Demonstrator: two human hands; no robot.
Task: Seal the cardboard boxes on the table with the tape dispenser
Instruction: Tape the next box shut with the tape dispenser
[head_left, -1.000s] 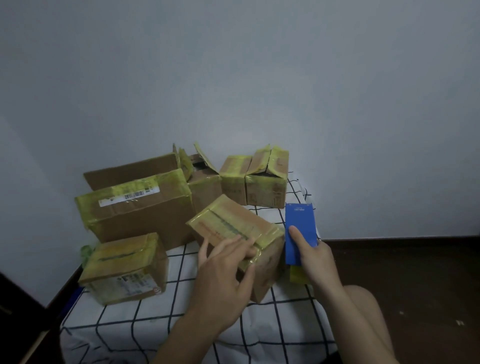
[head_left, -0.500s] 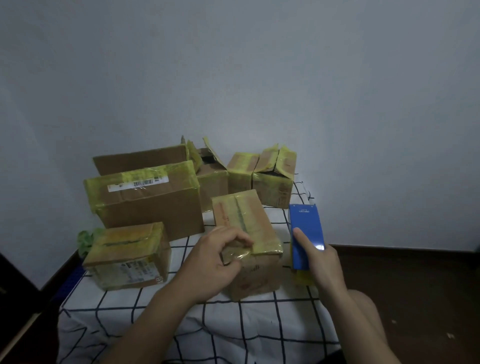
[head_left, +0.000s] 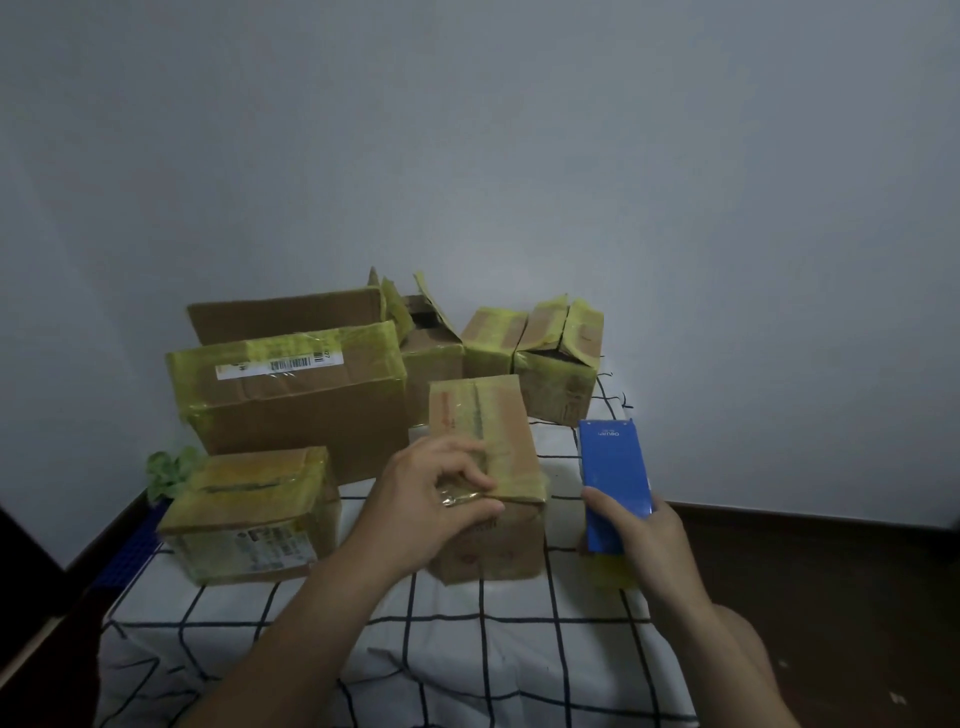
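blue tape dispenser, black-gridded white tablecloth

Near end of the blue tape dispenser hidden behind fingers of the right hand, near top edge of the box covered by fingers of the left hand, barcode label beyond them too small to read

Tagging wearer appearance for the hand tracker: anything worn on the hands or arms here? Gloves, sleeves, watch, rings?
Nothing worn that shows. The left hand and right hand are bare, no gloves; no ring is visible, though the light is dim. The left forearm and right forearm are bare to the frame edge: no sleeves, watch, bands or markings.
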